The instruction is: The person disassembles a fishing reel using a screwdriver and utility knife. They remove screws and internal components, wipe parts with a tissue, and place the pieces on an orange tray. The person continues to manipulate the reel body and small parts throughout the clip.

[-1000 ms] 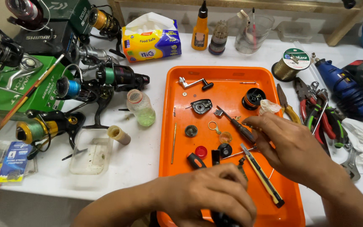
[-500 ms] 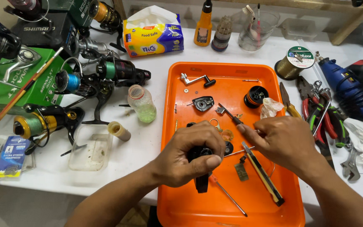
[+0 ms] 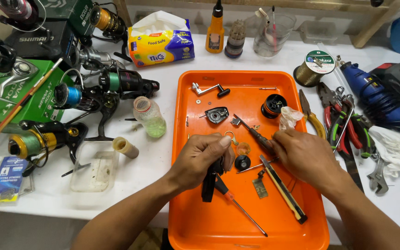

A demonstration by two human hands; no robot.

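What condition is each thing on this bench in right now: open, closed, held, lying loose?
Left hand: closed around a black reel part.
Right hand: gripping a dark-handled tool.
Orange tray: flat, holding loose parts.
Small bottle: capped, lying tilted.
Tissue pack: open, tissue sticking out.
Red-handled screwdriver: lying loose.

Left hand on black reel body, right hand gripping screwdriver, over orange tray.

Tray mid-table, reels to its left, pliers right.
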